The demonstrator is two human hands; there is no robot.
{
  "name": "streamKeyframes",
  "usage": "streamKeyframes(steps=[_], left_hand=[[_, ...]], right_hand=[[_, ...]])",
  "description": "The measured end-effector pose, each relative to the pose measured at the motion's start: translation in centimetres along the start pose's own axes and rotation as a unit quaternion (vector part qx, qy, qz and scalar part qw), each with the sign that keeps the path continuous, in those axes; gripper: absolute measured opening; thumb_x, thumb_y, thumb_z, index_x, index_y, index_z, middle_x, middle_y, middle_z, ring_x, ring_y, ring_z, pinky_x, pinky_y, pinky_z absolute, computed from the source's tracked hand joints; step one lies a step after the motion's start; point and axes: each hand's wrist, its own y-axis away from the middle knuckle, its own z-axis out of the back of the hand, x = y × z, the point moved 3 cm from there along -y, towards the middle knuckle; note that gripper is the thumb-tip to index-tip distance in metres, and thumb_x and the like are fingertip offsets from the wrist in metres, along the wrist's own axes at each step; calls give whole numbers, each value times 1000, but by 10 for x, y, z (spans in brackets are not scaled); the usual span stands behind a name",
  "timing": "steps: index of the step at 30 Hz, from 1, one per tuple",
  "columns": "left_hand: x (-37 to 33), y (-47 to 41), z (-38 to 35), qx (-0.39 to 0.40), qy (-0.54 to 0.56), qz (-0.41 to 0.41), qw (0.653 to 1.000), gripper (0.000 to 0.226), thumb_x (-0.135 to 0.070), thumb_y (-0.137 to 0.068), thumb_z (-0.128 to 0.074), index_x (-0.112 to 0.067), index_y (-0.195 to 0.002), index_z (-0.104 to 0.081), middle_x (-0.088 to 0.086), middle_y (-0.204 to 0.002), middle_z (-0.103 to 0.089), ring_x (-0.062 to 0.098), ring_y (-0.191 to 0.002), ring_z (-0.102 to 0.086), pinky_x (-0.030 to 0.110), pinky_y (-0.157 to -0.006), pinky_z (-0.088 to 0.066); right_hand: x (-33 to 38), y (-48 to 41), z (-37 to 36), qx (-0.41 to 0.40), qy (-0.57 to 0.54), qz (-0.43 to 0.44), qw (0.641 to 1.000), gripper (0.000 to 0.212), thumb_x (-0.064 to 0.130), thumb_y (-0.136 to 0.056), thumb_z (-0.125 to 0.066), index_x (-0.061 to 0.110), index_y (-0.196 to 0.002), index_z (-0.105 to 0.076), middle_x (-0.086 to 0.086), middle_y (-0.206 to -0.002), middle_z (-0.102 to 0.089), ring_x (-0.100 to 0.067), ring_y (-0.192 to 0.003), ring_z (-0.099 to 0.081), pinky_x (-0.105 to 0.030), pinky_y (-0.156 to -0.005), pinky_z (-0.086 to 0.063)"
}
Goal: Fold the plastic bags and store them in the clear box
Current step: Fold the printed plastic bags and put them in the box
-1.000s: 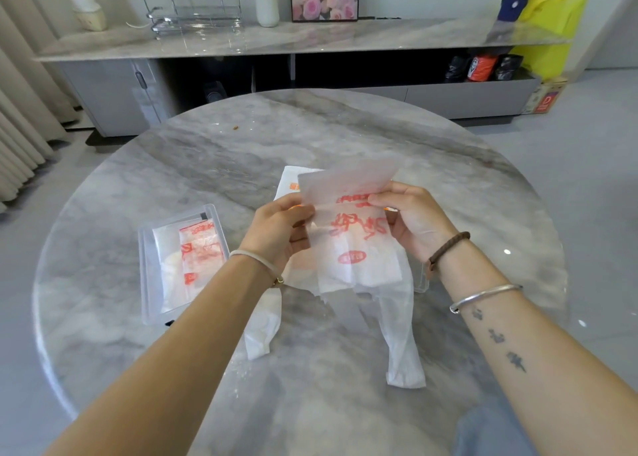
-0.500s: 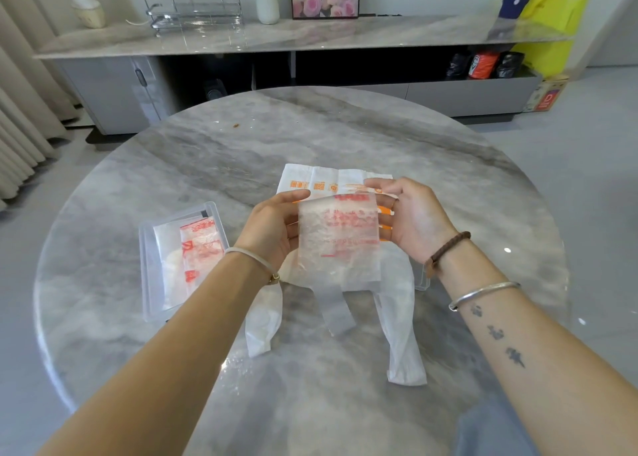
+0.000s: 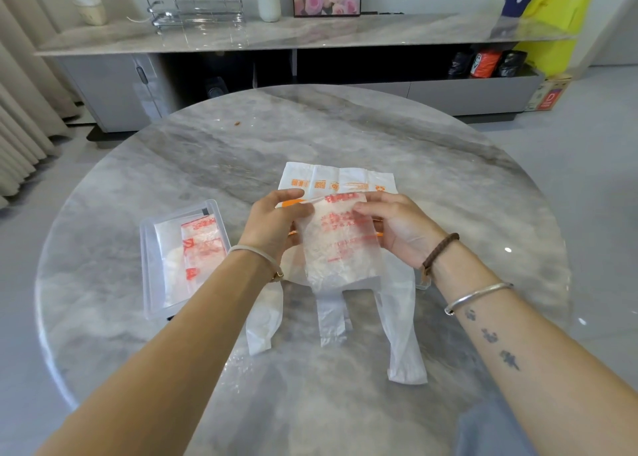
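Left hand (image 3: 276, 222) and right hand (image 3: 400, 227) pinch folded bag (image 3: 340, 245) over flat bag (image 3: 336, 181); clear box (image 3: 152, 265) left, holding folded bags (image 3: 200, 245).

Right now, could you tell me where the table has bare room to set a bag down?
The far half of the round table beyond the flat white bag is bare, as is the right side past the right hand. It is crowded between the clear box and the hands.

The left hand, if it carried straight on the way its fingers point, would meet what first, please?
The left hand points right, pinching the folded bag. Going on, it would probably meet the right hand holding the bag's other edge; depth is unclear.
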Motion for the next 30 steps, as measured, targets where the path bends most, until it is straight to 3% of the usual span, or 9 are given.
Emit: streamKeyframes(steps=[7,11,15,16,19,21,25,27,30], left_hand=[[0,0,-5,-10,54,12,998,21,0,-90,-48,-18,-83,-54,1,-76,-53,11,-63,-48,23,-60,-40],[1,1,-11,-30,94,25,995,22,-1,-92,-42,-16,-80,-53,6,-81,-54,16,-69,-51,29,-66,-44],[1,4,-18,-34,106,24,993,22,-14,-88,-45,-4,-99,-61,20,-109,-64,34,-97,-63,46,-85,-53],[1,5,-19,-27,102,20,994,29,-19,-87,-45,0,-100,-62,18,-102,-68,30,-91,-67,43,-83,-55],[2,7,-26,35,135,25,990,43,-34,-97,-36,-7,-70,-56,0,-47,-61,8,-41,-60,16,-46,-50],[2,12,-30,67,164,43,983,42,-47,-92,-43,-11,-74,-56,0,-53,-63,10,-46,-63,17,-47,-51],[2,9,-25,5,70,-20,997,5,-12,-88,-54,-17,-89,-53,1,-76,-55,12,-64,-57,18,-52,-49],[1,7,-23,-17,40,-53,998,23,1,-87,-45,-19,-82,-53,0,-76,-53,11,-66,-54,17,-53,-47],[-4,10,-22,-7,74,-53,996,23,1,-79,-41,-17,-80,-55,2,-77,-56,14,-73,-54,27,-68,-46]], right_hand=[[-4,3,-13,79,-17,-4,997,20,-3,-82,-56,11,-91,-67,-3,-86,-69,-14,-76,-65,-28,-75,-53],[-4,4,-21,80,-18,1,997,22,-4,-85,-50,11,-91,-65,-4,-84,-64,-13,-72,-61,-25,-67,-50],[-6,6,-33,83,-36,-4,996,29,-7,-86,-41,11,-77,-62,-4,-71,-56,-14,-61,-55,-25,-58,-48],[-6,6,-37,91,-43,-7,995,33,-7,-85,-40,12,-71,-63,-2,-66,-56,-13,-58,-55,-25,-57,-48],[-7,8,-44,112,-51,-8,992,47,-7,-86,-41,16,-56,-69,3,-58,-61,-10,-52,-59,-23,-55,-51],[-7,9,-48,113,-43,-11,993,29,-6,-85,-46,11,-76,-68,-2,-69,-62,-14,-62,-59,-25,-61,-52],[-11,8,-50,62,-9,-17,998,34,-4,-85,-53,1,-118,-52,-5,-81,-59,-16,-72,-58,-30,-66,-51],[-12,8,-50,38,17,-12,999,29,1,-84,-57,9,-112,-50,-3,-85,-59,-14,-77,-59,-29,-71,-48],[-10,8,-49,32,50,-15,998,15,6,-85,-57,20,-87,-50,3,-82,-58,-10,-82,-57,-32,-79,-43]])
